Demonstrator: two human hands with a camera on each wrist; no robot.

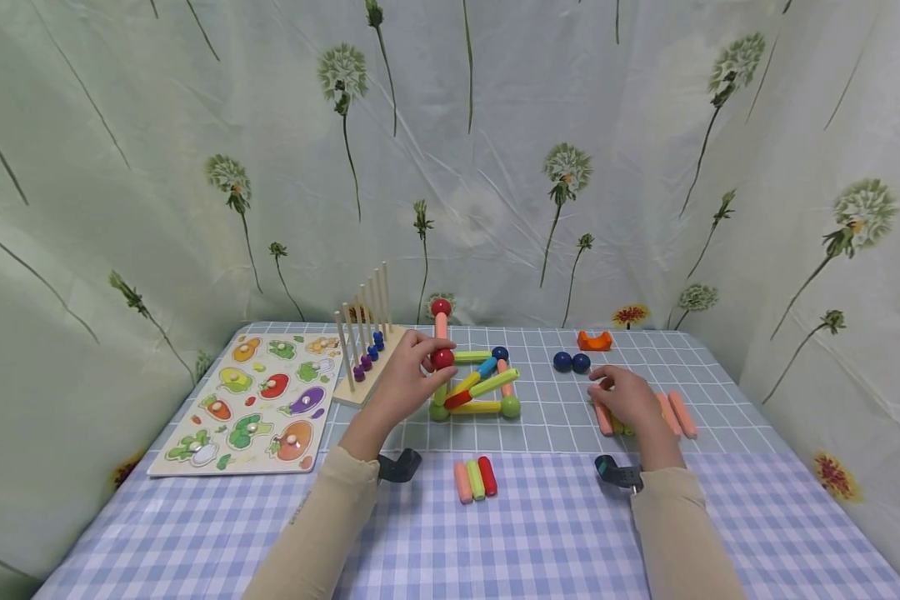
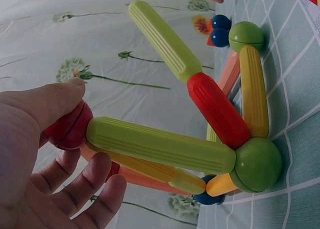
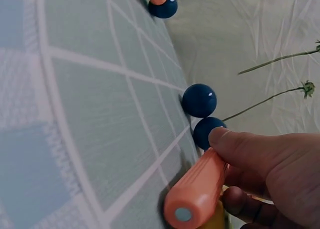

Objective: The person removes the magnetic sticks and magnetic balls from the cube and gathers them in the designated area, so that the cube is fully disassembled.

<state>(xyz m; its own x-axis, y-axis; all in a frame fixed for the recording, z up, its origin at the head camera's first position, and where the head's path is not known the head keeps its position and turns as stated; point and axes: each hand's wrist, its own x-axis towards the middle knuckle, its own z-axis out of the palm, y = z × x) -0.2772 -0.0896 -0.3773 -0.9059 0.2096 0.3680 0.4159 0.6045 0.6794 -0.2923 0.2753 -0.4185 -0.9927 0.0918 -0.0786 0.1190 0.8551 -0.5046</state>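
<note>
My left hand (image 1: 408,368) pinches a red ball (image 2: 74,131) at the top of a magnetic rod-and-ball frame. From that ball a light green rod (image 2: 162,145) runs down to a green ball (image 2: 259,164) on the table. A red rod (image 2: 218,110) and another light green rod (image 2: 165,41), joined end to end, slant up from the same green ball. To the right, my right hand (image 1: 630,398) pinches one end of a pink magnetic rod (image 3: 196,191) between thumb and fingers, close over the table. Two dark blue balls (image 3: 199,100) lie just beyond it.
Pink rods (image 1: 682,414) lie right of my right hand; an orange curved piece (image 1: 595,341) is behind. Three short rods (image 1: 476,480) lie in front. A vegetable puzzle board (image 1: 255,400) and a peg stand (image 1: 367,367) with beads are at left. A curtain hangs behind the table.
</note>
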